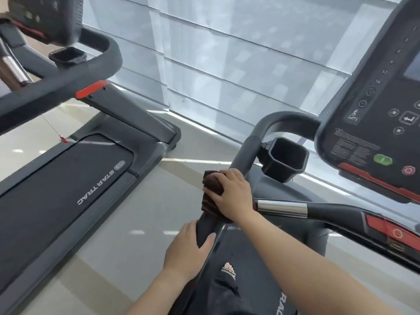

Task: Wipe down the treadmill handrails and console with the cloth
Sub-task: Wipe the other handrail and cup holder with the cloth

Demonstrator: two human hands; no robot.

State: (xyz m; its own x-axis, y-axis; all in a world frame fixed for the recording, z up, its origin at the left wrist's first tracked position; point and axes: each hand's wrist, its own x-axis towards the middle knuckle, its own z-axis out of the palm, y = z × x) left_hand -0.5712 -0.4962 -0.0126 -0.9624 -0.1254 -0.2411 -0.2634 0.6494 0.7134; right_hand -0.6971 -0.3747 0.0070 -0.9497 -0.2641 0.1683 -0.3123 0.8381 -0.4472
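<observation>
Left hand point(187, 251): nearest on handrail point(243, 155); fingers curled round it, bare, bracing.
Right hand point(229, 194): just beyond on handrail; clamped over cloth point(212, 192), pressing it to the bar.
Handrail axis: runs from the hands up and away, then bends right; unwiped length likely ahead of the cloth.
Console point(372, 105): past the handrail's bend, right; untouched.

The pale tiled floor point(145, 214) carries two treadmills: a neighbouring treadmill point(68, 178) and the near treadmill point(284, 192)
</observation>
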